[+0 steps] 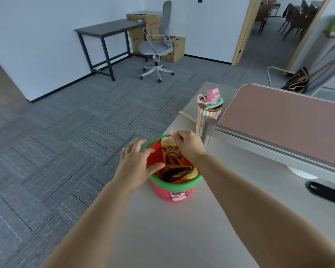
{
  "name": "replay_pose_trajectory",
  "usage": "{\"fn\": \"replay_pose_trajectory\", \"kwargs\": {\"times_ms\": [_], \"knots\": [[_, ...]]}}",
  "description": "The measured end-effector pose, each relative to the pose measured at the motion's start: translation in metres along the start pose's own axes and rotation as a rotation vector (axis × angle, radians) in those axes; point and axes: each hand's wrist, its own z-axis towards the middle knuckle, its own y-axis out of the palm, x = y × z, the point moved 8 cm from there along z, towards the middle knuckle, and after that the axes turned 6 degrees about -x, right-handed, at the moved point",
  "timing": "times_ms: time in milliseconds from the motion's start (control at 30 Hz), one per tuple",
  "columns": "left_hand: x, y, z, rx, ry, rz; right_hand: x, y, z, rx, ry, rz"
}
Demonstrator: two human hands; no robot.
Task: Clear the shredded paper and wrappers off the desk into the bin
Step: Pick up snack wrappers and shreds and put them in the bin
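A small red bin with a green rim and a bear picture stands on the pale desk near its left edge. Inside it lie several orange, yellow and brown snack wrappers. My left hand rests against the bin's left rim, fingers spread, thumb over the rim. My right hand hovers over the bin's far side, fingers curled downward above the wrappers; I cannot tell whether anything is pinched in them. No shredded paper shows on the desk.
A striped tumbler with a pink lid stands just behind the bin. A pink-topped partition runs along the right. A thin wooden stick lies beside the tumbler. A black object lies at the right. Carpet drops off left of the desk edge.
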Motion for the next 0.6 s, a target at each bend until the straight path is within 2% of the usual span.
{"fn": "replay_pose_trajectory", "kwargs": {"times_ms": [67, 133, 267, 367, 467, 600], "knots": [[-0.013, 0.007, -0.005, -0.017, -0.092, -0.101, 0.010, 0.017, -0.002, -0.174, 0.045, -0.079], [-0.014, 0.018, -0.008, -0.048, -0.113, -0.198, 0.015, 0.029, -0.005, -0.285, 0.040, -0.137], [-0.008, 0.026, -0.011, -0.019, -0.105, -0.278, 0.010, 0.025, -0.007, -0.340, 0.045, -0.085], [-0.007, 0.027, -0.010, -0.001, -0.137, -0.192, 0.003, 0.019, -0.013, -0.379, -0.003, -0.169], [0.011, 0.013, -0.014, 0.114, -0.039, -0.053, -0.006, 0.005, -0.022, -0.256, -0.078, -0.224], [0.052, 0.001, -0.025, 0.223, 0.155, -0.054, -0.013, -0.027, -0.047, 0.036, -0.214, -0.183]]}}
